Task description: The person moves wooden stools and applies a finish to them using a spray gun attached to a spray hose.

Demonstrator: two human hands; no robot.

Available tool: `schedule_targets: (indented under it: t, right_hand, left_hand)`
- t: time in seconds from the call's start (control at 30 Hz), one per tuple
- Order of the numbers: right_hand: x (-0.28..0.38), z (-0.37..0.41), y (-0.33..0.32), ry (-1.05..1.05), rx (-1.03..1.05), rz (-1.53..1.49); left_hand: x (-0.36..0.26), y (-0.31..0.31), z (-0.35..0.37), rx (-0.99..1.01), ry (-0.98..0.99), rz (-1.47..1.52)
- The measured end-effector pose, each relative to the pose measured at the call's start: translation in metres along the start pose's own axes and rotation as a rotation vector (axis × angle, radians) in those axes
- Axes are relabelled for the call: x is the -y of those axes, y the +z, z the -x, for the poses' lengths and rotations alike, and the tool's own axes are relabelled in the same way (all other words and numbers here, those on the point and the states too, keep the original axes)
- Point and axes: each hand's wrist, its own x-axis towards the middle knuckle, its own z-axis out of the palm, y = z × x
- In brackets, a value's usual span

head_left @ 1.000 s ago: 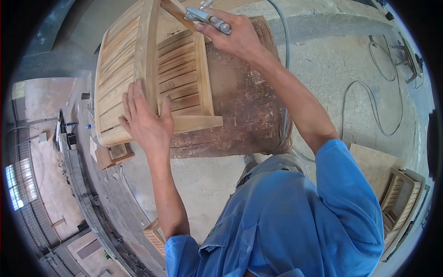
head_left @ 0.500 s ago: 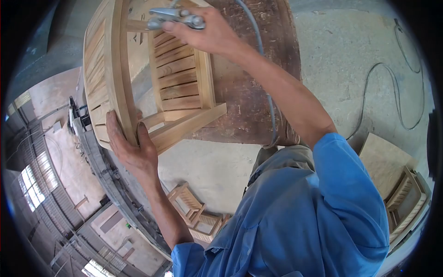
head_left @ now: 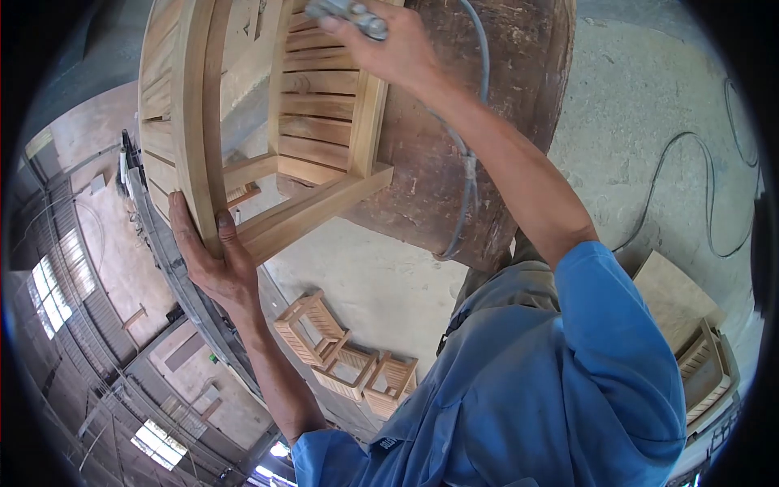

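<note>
A slatted wooden frame (head_left: 194, 122) stands on a worn brown work surface (head_left: 487, 162). My left hand (head_left: 223, 268) is wrapped round the lower end of its thick near post, with the thumb on one side and the fingers on the other. My right hand (head_left: 393, 49) is closed on a silver metal tool (head_left: 357, 18), somewhat blurred, in front of the upper slats. A grey hose (head_left: 484, 65) runs down the work surface behind my right forearm.
Several small slatted wooden pieces (head_left: 349, 369) stand on the floor below. Another slatted wooden piece (head_left: 704, 369) lies at the lower right beside a flat board (head_left: 673, 288). A dark cable (head_left: 690, 134) loops over the concrete floor at right.
The view has shifted, showing more floor pieces. My right hand and the metal tool appear higher and further right. My left hand still holds the post, now slightly further left in view.
</note>
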Motion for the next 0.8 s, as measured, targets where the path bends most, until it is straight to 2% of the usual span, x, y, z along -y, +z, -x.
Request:
schedule_targets:
  t: [0.03, 0.13, 0.17, 0.27, 0.3, 0.4, 0.6, 0.7, 0.8]
  right_hand:
    - [0.009, -0.004, 0.006, -0.05, 0.036, -0.091]
    - [-0.011, -0.025, 0.036, -0.106, -0.078, -0.069]
    - [-0.021, -0.029, 0.039, -0.078, -0.108, 0.024]
    - [-0.016, -0.019, 0.018, 0.054, 0.032, 0.103]
    - [-0.023, -0.012, 0.021, -0.064, -0.065, 0.059]
    - [-0.037, 0.011, 0.011, 0.023, -0.179, 0.136]
    - [-0.04, 0.076, -0.031, 0.479, 0.07, -0.161]
    - [-0.037, 0.119, -0.055, 0.559, 0.179, -0.385]
    - [-0.036, 0.165, -0.074, 0.619, 0.249, -0.536]
  left_hand:
    - [0.003, 0.001, 0.0, 0.001, 0.018, -0.006]
    - [0.006, 0.001, 0.001, 0.002, 0.06, -0.037]
    - [0.01, 0.002, 0.002, 0.0, 0.077, -0.049]
    - [0.014, 0.005, 0.0, -0.005, 0.104, -0.061]
    - [0.014, 0.006, 0.001, -0.001, 0.102, -0.063]
    - [0.017, 0.011, 0.001, -0.027, 0.132, 0.014]
    - [0.022, 0.021, 0.003, 0.004, 0.146, 0.038]
    - [0.024, 0.023, 0.0, 0.018, 0.245, 0.036]
    - [0.032, 0.026, -0.004, 0.075, 0.255, 0.102]
